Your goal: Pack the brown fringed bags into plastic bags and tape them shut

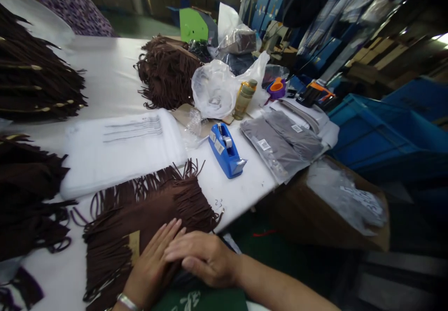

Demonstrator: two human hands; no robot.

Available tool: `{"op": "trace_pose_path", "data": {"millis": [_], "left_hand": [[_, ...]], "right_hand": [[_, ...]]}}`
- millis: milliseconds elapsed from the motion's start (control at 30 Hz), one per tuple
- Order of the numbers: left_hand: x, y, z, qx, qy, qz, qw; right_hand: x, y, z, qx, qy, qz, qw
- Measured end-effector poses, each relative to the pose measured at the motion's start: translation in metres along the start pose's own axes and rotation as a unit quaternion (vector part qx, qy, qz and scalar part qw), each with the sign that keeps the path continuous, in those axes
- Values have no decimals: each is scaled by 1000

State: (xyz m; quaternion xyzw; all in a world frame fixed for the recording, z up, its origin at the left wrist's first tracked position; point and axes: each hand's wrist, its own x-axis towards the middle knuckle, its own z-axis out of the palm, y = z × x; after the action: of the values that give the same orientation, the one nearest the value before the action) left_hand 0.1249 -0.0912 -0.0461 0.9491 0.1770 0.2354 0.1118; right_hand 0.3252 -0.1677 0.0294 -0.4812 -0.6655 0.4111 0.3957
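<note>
A brown fringed scarf (pixel 154 213) lies folded on the white table, with a tan paper label (pixel 134 247) near its lower left part. My left hand (pixel 154 259), wearing a silver bracelet (pixel 128 301), is laid on the scarf with its fingers stretched out. Coming in from the right, my right hand (pixel 206 257) has its fingers extended and resting against the back of the left one; nothing shows in its grasp. Just below both hands is a dark green surface with white markings (pixel 196 299).
A blue tape dispenser (pixel 226 154) stands beyond the scarf, beside a stack of clear plastic bags (pixel 91 152). Grey bagged garments (pixel 280 138) are at the table's right edge. More brown fringed pieces (pixel 171 70) are piled behind and leftward. A box (pixel 371 199) holds plastic bags.
</note>
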Motion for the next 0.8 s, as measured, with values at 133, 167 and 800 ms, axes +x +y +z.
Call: {"op": "trace_pose_path", "data": {"millis": [133,167,800], "left_hand": [[4,3,-3,10,-9,-20,1000],[5,4,-3,11,-6,-17,1000],[5,9,-6,1,4,-2,1000]], "right_hand": [[-42,35,-17,161,310,282,894],[-48,44,-22,175,317,327,873],[-32,57,-31,20,253,304,918]]}}
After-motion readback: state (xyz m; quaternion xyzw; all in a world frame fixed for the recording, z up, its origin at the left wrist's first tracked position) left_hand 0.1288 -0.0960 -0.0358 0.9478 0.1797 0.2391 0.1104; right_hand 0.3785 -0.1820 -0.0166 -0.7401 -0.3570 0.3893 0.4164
